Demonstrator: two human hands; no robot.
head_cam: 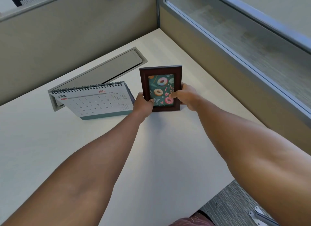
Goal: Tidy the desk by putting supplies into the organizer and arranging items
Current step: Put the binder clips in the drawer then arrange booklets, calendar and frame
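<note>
A small dark-brown picture frame (161,70) with a doughnut print stands upright on the white desk (159,150), toward the back right corner. My left hand (143,104) grips its lower left edge, thumb over the front. My right hand (186,97) holds its right side, thumb pressed on the glass. The frame's bottom edge rests on or just above the desk; I cannot tell which. Left of it stands a spiral-bound desk calendar (96,101) showing June 2026, almost touching my left hand. No organizer is in view.
A grey cable-tray lid (107,69) is set into the desk behind the calendar, propped partly open. Beige partition walls (75,32) close off the back and right, with a frosted glass panel (244,40) on the right. Grey floor (235,205) shows beyond the desk's near right edge.
</note>
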